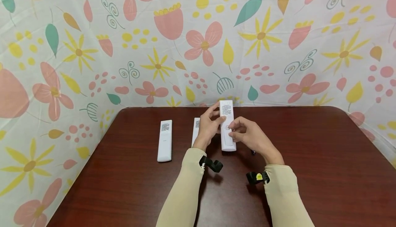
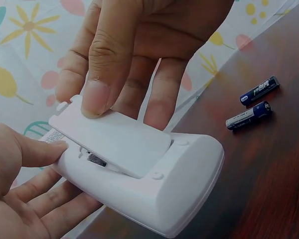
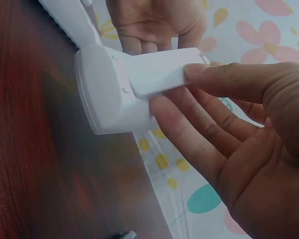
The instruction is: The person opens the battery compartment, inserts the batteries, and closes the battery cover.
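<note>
My left hand (image 1: 209, 125) grips a white remote control (image 1: 227, 109), its back turned toward me and raised above the table. With thumb and fingers, my right hand (image 1: 252, 137) pinches the battery cover (image 2: 124, 137). In the left wrist view the cover is tilted, its tabbed end lifted off the remote and its other end still at the compartment's edge. A dark gap of the battery compartment (image 2: 96, 159) shows under it; most of the inside is hidden. The right wrist view shows the same cover (image 3: 162, 72) under my right thumb.
Two dark blue batteries (image 2: 260, 91) lie side by side on the brown table (image 1: 133, 192), right of the remote. Another white remote (image 1: 165, 141) lies face down at left; a further one (image 1: 195, 130) is partly behind my left hand. A flowered cloth (image 1: 204, 44) hangs behind.
</note>
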The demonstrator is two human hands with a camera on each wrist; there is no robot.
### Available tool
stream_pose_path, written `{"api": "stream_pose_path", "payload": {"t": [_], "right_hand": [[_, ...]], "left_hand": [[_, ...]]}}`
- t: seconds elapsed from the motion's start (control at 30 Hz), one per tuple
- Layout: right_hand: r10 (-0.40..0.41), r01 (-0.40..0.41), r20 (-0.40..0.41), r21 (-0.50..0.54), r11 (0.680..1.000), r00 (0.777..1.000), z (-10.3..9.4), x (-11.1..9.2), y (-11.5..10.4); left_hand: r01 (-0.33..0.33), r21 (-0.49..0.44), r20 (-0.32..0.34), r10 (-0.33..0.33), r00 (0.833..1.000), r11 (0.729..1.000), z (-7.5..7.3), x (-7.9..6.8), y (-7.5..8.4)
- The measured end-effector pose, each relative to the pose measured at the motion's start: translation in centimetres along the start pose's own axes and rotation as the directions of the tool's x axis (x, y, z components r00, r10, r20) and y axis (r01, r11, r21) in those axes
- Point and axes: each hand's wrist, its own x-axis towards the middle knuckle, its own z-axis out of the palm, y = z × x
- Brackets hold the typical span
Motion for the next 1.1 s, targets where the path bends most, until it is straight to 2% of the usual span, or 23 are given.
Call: {"api": "stream_pose_path", "payload": {"t": [0.43,0.87,1.1], "right_hand": [[0.016,-0.015,-0.013,0.055,0.998,1.0,-0.5,-0.1,0.1],[0.013,-0.013,-0.101,0.003,1.0,0.995,-1.5,-0.6,0.2],[0.049,-0.057,-0.133,-0.059,0.997,0.99,-2.2,-0.7,0.8]], "left_hand": [[0.008,0.01,-0.004,-0.008,1.0,1.0,0.0,0.1,-0.2],[0.026,0.019,-0.015,-0.026,1.0,0.999,-0.1,0.2,-0.1],[0.027,0.019,-0.02,-0.027,0.999,0.999,0.0,0.1,0.1]]}}
